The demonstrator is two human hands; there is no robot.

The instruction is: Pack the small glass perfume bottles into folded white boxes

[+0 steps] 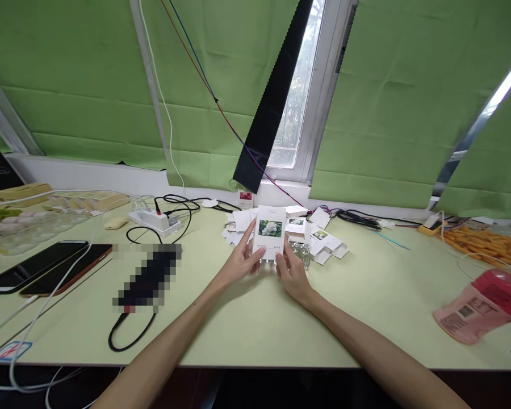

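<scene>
A small white cardboard box (pixel 269 232) with a printed picture of a white flower and green leaves is held upright in front of me. My left hand (pixel 241 260) grips its left side, thumb on the front near the lower edge. My right hand (pixel 294 274) is closed on its lower right corner, thumb at the bottom. Behind it lies a pile of similar white boxes (pixel 323 241), several with flower pictures. Clear, shiny plastic or glass items (pixel 300 253) show beside and below the held box, partly hidden by it and my hands.
Left on the table are a power strip (pixel 155 220), phones (pixel 63 270), a blurred-out dark device (pixel 149 275) with a cable, and egg-tray-like clear packaging (pixel 38 233). At right stand a pink jar with a red lid (pixel 482 307) and a heap of orange pieces (pixel 472 243). Black cables (pixel 357 218) run along the back.
</scene>
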